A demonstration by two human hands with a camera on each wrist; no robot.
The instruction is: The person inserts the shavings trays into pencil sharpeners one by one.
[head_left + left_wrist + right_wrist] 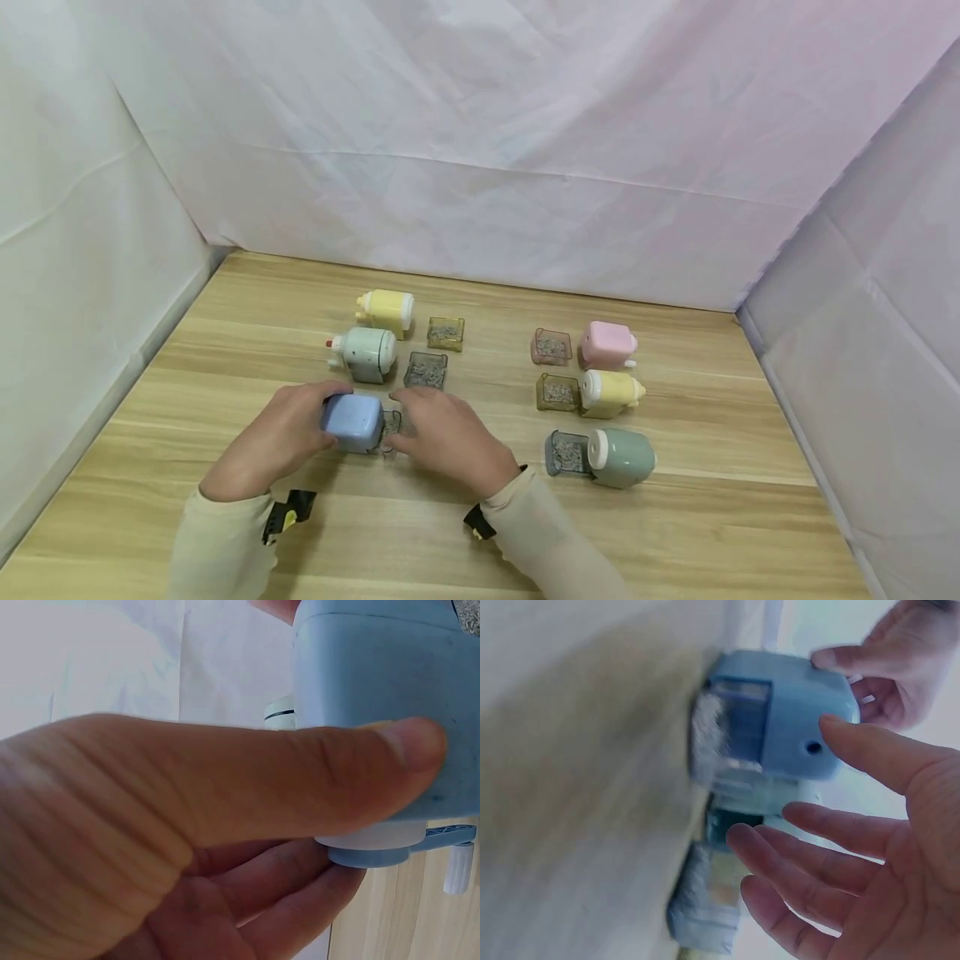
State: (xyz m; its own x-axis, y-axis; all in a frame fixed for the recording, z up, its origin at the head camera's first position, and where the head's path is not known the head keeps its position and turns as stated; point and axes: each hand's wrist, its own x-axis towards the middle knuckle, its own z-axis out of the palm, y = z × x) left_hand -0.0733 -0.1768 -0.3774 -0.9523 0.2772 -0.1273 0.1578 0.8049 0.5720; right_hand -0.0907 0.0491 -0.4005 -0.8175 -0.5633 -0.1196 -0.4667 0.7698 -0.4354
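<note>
My left hand grips a blue hand-crank pencil sharpener from its left side, the thumb lying along the body. In the left wrist view, its crank sticks out past the fingers. A clear drawer of grey shavings sits at the sharpener's opening, partly out of the body in the right wrist view. Just right of that drawer is my right hand, fingers spread and apart, holding nothing. The thumb tip overlaps the sharpener in the right wrist view; contact is unclear.
Behind the blue sharpener lie a pale green sharpener and a yellow one, with shavings drawers beside them. To the right are pink, yellow and green sharpeners, each with its drawer at its left. White cloth borders the table.
</note>
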